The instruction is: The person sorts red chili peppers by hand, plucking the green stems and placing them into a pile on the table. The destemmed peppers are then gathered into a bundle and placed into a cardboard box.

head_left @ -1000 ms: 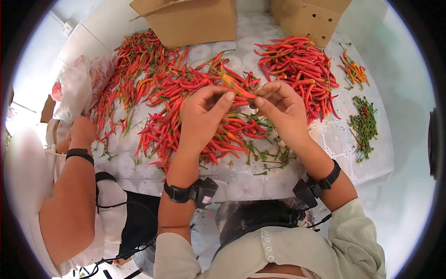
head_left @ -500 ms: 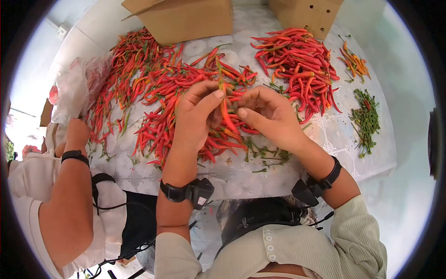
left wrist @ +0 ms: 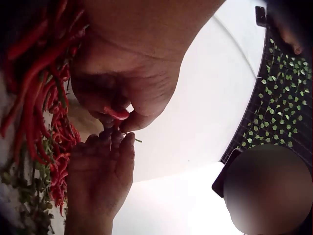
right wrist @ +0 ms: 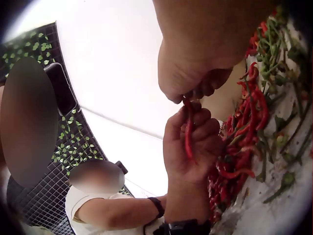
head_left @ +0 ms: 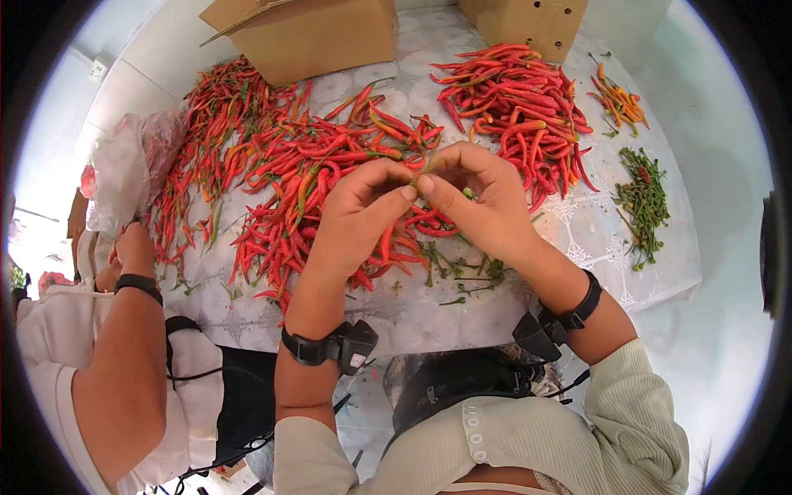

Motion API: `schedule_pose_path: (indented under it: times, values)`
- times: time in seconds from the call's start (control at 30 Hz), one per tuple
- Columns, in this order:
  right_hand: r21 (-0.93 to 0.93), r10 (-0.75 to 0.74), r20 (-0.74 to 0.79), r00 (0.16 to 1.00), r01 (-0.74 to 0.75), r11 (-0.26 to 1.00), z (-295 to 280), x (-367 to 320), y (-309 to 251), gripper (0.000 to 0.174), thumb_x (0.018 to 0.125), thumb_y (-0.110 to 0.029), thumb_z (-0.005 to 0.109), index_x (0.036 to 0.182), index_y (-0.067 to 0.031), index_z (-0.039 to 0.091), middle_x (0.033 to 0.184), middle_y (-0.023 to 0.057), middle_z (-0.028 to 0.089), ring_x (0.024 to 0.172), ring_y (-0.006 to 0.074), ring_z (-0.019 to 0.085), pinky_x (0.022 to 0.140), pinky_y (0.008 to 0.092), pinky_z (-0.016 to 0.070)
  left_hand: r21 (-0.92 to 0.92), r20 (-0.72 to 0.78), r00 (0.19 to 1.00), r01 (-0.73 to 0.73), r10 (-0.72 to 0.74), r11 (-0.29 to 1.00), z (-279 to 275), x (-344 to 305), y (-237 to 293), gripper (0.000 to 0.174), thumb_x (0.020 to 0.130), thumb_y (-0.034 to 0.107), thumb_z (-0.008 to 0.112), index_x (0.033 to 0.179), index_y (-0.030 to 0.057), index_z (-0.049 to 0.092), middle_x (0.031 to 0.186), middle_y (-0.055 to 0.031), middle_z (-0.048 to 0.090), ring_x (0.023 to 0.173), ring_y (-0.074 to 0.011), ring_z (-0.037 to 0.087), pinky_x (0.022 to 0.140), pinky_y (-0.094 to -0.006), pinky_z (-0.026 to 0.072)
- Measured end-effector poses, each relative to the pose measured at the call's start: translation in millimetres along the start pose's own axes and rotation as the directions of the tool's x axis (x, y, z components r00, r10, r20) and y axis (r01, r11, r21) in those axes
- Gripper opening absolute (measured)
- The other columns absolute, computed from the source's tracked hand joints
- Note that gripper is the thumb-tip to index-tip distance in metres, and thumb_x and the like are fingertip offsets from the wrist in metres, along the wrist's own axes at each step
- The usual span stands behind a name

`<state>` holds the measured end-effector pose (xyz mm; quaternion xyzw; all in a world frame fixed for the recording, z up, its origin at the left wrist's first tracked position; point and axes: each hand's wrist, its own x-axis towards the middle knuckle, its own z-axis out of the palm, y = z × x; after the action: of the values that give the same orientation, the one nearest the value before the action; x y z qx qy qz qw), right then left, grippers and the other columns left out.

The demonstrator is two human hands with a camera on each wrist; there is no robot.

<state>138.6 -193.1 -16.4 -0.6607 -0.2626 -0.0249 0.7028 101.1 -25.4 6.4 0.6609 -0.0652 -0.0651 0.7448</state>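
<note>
Over the table, my left hand point(head_left: 359, 210) holds a red chili pepper point(right wrist: 189, 132) between thumb and fingers, its tip lying along the palm in the right wrist view. My right hand point(head_left: 483, 198) meets it, thumb and fingertips pinching at the pepper's stem end. A thin green stem point(left wrist: 136, 139) pokes out beside the right fingertips in the left wrist view. In the head view the fingers hide most of this pepper. Beneath the left hand spreads a heap of red chilies point(head_left: 305, 190) with stems on. Loose green stems point(head_left: 470, 272) lie below the right hand.
Another red chili pile point(head_left: 528, 107) sits beyond the right hand. Farther right are some orange chilies point(head_left: 620, 103) and a stem pile point(head_left: 642, 198). Cardboard boxes point(head_left: 313, 41) stand at the back. A plastic bag point(head_left: 124, 173) and another person's arm point(head_left: 128, 355) are at left.
Half a second ago the left hand held a chili with its stem end up, the right hand apart from it. Now the right fingertips have come in and grip the stem end.
</note>
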Motion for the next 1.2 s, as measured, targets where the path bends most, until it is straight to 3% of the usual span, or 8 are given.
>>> schedule_pose_path:
  times: [0.1,0.23,0.33,0.63,0.83,1.07,1.13,1.2]
  values:
    - [-0.079,-0.028,-0.018,0.999,0.027,0.996,-1.1,0.9,2.7,0.014,0.079,-0.013,0.065,0.083,-0.0009,0.059,0.073,0.0024,0.056,0.059,0.0062,0.049,0.051,0.021,0.0387,0.056,-0.01,0.998,-0.06,0.061,0.997,7.3,0.9,-1.0,0.012,0.086,0.011,0.056,0.093,0.0009,0.056,0.073,0.0005,0.054,0.056,-0.0039,0.048,0.049,-0.0191,0.0404]
    - [-0.189,-0.115,-0.044,0.992,0.105,0.976,-2.1,2.1,-2.8,0.012,0.081,-0.011,0.062,0.082,0.0,0.058,0.072,0.0016,0.055,0.059,0.0052,0.048,0.051,0.0213,0.0385,0.066,0.019,1.0,0.004,-0.005,0.998,7.5,0.0,1.3,0.013,0.086,0.011,0.056,0.095,0.001,0.055,0.071,0.001,0.052,0.054,-0.0032,0.046,0.048,-0.0194,0.0405]
    - [0.06,0.122,0.045,0.992,-0.124,0.99,-3.8,2.1,-2.8,0.011,0.083,-0.011,0.059,0.083,0.0,0.058,0.07,-0.0012,0.054,0.06,0.0034,0.047,0.05,0.0209,0.0378,0.11,0.033,0.999,-0.023,0.02,0.994,5.4,0.5,-0.2,0.013,0.086,0.011,0.056,0.095,0.0008,0.055,0.071,0.0011,0.052,0.052,-0.0029,0.046,0.047,-0.0192,0.0403]
    - [0.342,0.297,0.168,0.94,-0.338,0.877,-4.8,4.7,-3.7,0.014,0.087,-0.016,0.055,0.086,-0.0024,0.059,0.073,-0.003,0.056,0.062,0.0019,0.046,0.055,0.0185,0.0367,0.054,0.039,0.998,-0.045,0.043,0.998,4.1,0.5,-2.5,0.014,0.087,0.012,0.055,0.096,0.0016,0.054,0.072,0.0013,0.051,0.052,-0.0028,0.046,0.047,-0.0189,0.0405]
    - [0.654,0.493,0.274,0.826,-0.536,0.534,-4.5,5.8,-8.0,0.012,0.087,-0.016,0.054,0.086,-0.0057,0.059,0.075,-0.0002,0.058,0.063,0.0065,0.05,0.055,0.0208,0.0378,-0.059,0.046,0.999,-0.019,0.021,0.998,5.5,1.0,-2.5,0.014,0.087,0.012,0.054,0.098,0.0027,0.053,0.071,-0.0012,0.054,0.051,-0.0045,0.048,0.046,-0.019,0.0402]
    - [0.578,0.511,0.021,0.859,-0.428,0.695,-15.9,12.7,7.4,0.012,0.084,-0.018,0.056,0.084,-0.0065,0.057,0.073,-0.0022,0.054,0.062,0.0061,0.048,0.054,0.0204,0.0366,-0.158,0.004,1.0,-0.007,0.008,0.987,3.7,0.3,0.4,0.012,0.089,0.013,0.05,0.097,0.0038,0.051,0.07,-0.005,0.057,0.045,-0.0059,0.045,0.039,-0.0187,0.0334]
    - [0.45,0.489,-0.125,0.863,-0.39,0.804,-24.9,18.0,7.0,0.012,0.084,-0.018,0.056,0.083,-0.0062,0.057,0.073,-0.002,0.053,0.062,0.0066,0.047,0.054,0.0211,0.0363,-0.237,-0.037,0.999,-0.003,-0.005,0.972,-1.7,-0.5,5.2,0.013,0.089,0.014,0.048,0.098,0.0039,0.05,0.068,-0.0044,0.055,0.043,-0.0053,0.041,0.037,-0.0179,0.0299]
    - [0.034,0.286,-0.225,0.932,-0.286,0.958,-28.6,17.9,6.3,0.016,0.079,-0.018,0.062,0.083,-0.0027,0.059,0.075,0.003,0.055,0.065,0.012,0.05,0.058,0.0258,0.0407,-0.353,-0.07,0.997,0.002,-0.029,0.935,-8.2,0.9,8.8,0.015,0.09,0.015,0.045,0.098,0.0034,0.05,0.065,-0.0034,0.051,0.04,-0.0044,0.036,0.034,-0.0168,0.0263]
